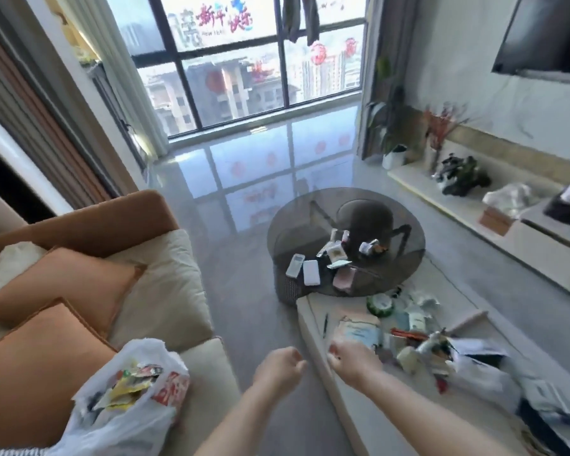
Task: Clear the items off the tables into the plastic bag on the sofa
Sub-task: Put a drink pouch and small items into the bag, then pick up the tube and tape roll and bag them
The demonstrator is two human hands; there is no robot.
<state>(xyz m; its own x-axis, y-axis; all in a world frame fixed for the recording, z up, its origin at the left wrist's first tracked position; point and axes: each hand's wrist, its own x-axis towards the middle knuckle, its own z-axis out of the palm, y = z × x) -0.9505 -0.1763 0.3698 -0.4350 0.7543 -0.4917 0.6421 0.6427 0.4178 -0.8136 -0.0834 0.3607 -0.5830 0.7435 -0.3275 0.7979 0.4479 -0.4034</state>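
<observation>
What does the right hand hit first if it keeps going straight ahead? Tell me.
Most likely the paper sheets on the white table. The right hand points forward just over the table's near edge, and the sheets lie directly beyond it. Blur leaves depth uncertain.

Person: left hand (278,368) and right hand (351,360), two bare forearms, no sleeves, rings or watch visible
</observation>
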